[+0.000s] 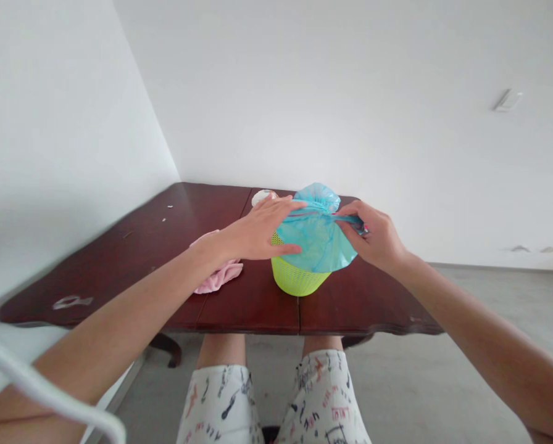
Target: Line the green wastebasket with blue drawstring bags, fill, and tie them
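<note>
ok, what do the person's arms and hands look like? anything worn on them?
Nothing worn: the left hand and right hand are bare, no gloves, rings or watch visible. The left forearm and right forearm show no sleeves. A white cord crosses the view by the left forearm. The shorts are white with dark and red doodles.

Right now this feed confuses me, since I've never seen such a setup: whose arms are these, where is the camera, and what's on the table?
These are a person's own bare arms, seen from one camera worn on their head, looking forward and down. On the dark red wooden table stands a lime-green mesh basket with a blue plastic bag over its top. The left hand lies flat on the bag, and the right hand pinches a stretched band of it. A pink cloth lies beside the left wrist.
</note>
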Demonstrator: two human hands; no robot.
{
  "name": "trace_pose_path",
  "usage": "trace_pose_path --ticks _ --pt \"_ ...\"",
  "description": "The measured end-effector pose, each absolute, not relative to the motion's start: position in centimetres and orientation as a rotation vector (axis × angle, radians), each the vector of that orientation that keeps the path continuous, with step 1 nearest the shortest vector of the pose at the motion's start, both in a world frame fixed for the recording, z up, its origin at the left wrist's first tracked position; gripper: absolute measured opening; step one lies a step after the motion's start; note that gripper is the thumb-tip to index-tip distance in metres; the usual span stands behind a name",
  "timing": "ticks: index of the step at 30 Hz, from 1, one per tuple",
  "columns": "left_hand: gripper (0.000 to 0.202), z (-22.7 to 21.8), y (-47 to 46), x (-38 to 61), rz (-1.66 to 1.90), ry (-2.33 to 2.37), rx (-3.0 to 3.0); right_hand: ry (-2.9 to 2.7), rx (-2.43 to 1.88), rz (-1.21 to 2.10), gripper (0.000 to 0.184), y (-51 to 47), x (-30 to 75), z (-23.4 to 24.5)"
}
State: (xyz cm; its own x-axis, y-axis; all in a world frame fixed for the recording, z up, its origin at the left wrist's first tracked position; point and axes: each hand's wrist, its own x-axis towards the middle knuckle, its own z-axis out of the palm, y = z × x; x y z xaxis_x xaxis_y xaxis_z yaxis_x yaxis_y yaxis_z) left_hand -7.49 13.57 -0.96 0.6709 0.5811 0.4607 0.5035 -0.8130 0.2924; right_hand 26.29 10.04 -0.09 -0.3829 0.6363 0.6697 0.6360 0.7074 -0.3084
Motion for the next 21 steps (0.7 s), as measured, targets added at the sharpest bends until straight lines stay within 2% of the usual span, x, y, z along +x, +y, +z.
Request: trace_pose_path --ticks 2,5,7,9,12,15,16,19,21 --pt "0.079 -0.1 14.6 -5.0 0.619 0.923 2.797 -2.064 -0.959 -0.063 0.018 10.6 25.6 0.3" --pt "0.039 1.2 16.9 -2.7 0.376 1.01 2.819 -2.078 -0.997 -0.112 0.025 11.5 25.1 1.2" --pt "0.023 1.9 18.0 -2.4 0.376 1.134 2.862 -2.107 -1.065 -0.103 0.04 12.1 25.3 2.0" --pt "0.03 2.5 18.5 -3.0 0.448 1.275 2.905 -2.18 -1.159 -0.055 0.048 12.6 26.1 2.7" --pt "0.04 2.9 18.6 -4.7 0.499 1.334 2.9 -2.419 -1.22 0.043 0.03 13.6 27.9 3.4" --pt "0.024 3.2 18.2 -6.8 0.423 1.216 2.86 -2.558 -1.152 0.114 0.028 13.8 29.6 3.3" --pt "0.027 3.3 17.9 -7.4 0.398 1.179 2.843 -2.55 -1.145 0.142 0.027 13.5 29.9 3.2" --pt "0.061 3.2 16.5 -9.2 0.436 1.077 2.841 -2.499 -1.139 0.141 0.026 11.4 30.5 2.5" --pt "0.065 2.7 15.2 -10.3 0.533 0.984 2.933 -2.512 -1.06 0.067 0.021 9.3 30.8 1.7"
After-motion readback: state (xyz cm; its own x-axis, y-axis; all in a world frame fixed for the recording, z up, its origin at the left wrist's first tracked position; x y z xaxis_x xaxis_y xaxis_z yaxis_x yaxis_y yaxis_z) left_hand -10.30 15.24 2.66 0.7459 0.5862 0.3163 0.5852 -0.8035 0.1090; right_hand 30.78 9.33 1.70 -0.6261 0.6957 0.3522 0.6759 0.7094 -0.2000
